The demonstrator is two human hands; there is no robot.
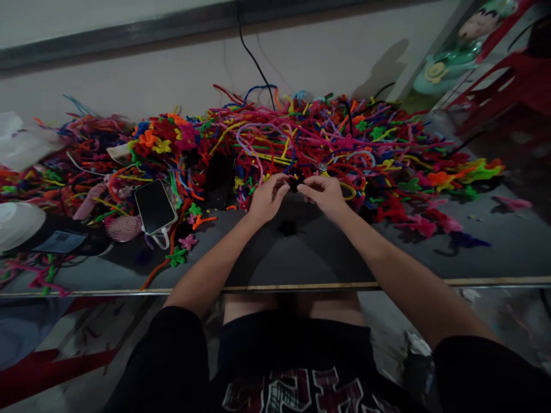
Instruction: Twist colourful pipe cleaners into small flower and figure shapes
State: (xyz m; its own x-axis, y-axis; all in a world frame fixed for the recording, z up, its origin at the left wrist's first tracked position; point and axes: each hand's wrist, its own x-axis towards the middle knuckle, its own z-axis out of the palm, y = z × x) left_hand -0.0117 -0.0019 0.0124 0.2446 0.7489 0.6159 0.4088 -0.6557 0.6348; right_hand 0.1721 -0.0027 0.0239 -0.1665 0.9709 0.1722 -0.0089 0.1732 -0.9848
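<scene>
My left hand and my right hand meet over the table in front of the heap. Both are closed in a pinch on a small black pipe cleaner piece; its exact shape is hard to make out in the dim light. Below them a black fuzzy piece lies on the grey tabletop. Beside my right hand rests a pair of scissors with a yellow handle, partly hidden by the hand. Behind both hands spreads a heap of coloured pipe cleaners.
To the left lie a phone with a white cable, a pink bristly brush and a black object with a pale label. Twisted pipe cleaner flowers sit at the right. A red chair stands beyond the table.
</scene>
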